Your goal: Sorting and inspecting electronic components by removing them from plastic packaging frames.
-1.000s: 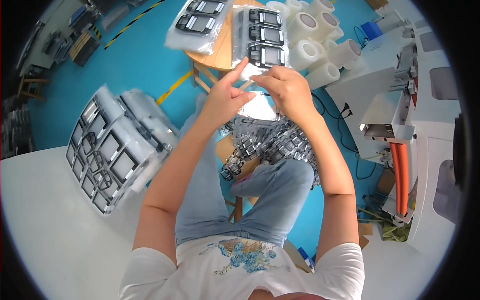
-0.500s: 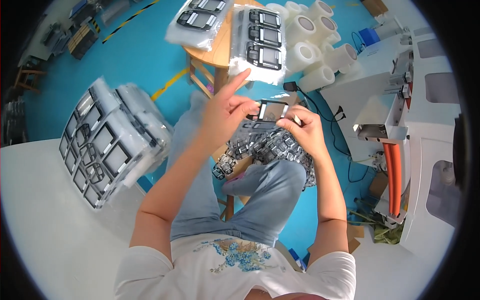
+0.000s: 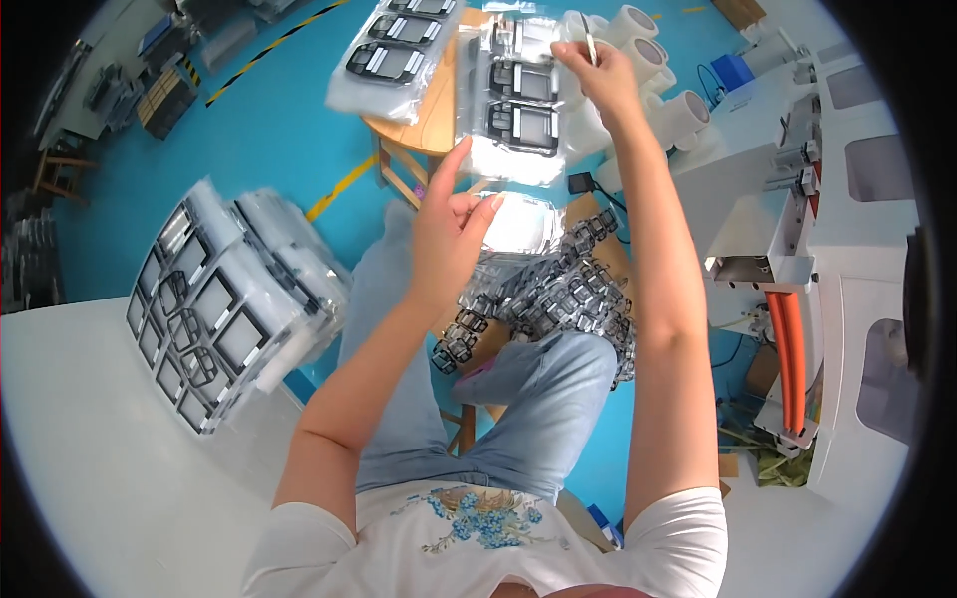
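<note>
My right hand (image 3: 601,78) is stretched out over a clear tray of black rectangular frames (image 3: 518,105) on a small wooden table (image 3: 429,125). It pinches a thin black frame piece (image 3: 588,42) seen edge-on. My left hand (image 3: 451,231) hovers above my lap with its fingers spread and nothing in it. A heap of loose black frames (image 3: 558,299) lies on my lap, with a clear plastic piece (image 3: 523,221) at its far end.
A second clear tray of frames (image 3: 394,50) lies on the table's left part. A tall stack of filled trays (image 3: 219,309) stands on the white bench (image 3: 90,458) at left. White tape rolls (image 3: 658,70) stand beyond the table. A white machine (image 3: 847,249) stands at right.
My right hand rose from my lap and reached out to the tray on the table with a frame piece. My left hand stayed above my lap and spread its fingers.
</note>
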### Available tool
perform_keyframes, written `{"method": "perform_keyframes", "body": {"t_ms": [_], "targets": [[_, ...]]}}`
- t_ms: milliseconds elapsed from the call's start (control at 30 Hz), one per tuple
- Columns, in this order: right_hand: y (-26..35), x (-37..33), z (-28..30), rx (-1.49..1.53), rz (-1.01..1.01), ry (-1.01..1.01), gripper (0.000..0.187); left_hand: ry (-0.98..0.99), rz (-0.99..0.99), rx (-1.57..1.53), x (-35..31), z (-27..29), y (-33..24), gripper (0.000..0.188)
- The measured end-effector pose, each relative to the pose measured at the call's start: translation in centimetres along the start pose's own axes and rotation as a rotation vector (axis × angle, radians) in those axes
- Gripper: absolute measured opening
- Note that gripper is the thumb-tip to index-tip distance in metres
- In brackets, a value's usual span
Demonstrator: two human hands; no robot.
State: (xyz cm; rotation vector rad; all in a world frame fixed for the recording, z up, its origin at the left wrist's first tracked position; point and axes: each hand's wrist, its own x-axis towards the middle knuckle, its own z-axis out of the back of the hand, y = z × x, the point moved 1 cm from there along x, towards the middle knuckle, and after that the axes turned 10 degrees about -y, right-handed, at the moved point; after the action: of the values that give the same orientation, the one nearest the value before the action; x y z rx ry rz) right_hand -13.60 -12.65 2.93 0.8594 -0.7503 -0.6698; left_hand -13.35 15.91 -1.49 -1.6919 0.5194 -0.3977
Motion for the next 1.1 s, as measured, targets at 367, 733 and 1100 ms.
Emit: {"method": "perform_keyframes", "body": {"t_ms": [367, 733, 1100], "targets": [[4.6, -15.6, 3.2, -0.161, 0.38, 0.137, 0.019, 0.152, 0.057, 0.137, 2.1, 1.6, 1.2, 0.074], [6.0, -14.8, -0.1, -0.462, 0.794, 0.227, 0.024, 0.22, 0.11, 0.103, 2.2, 1.5, 0.3, 0.077], [5.3, -19.8, 6.6, 0.051, -0.071, 0.391, 0.019, 0.241, 0.011, -0.008, -0.7, 2.1, -1.1, 0.072]]}}
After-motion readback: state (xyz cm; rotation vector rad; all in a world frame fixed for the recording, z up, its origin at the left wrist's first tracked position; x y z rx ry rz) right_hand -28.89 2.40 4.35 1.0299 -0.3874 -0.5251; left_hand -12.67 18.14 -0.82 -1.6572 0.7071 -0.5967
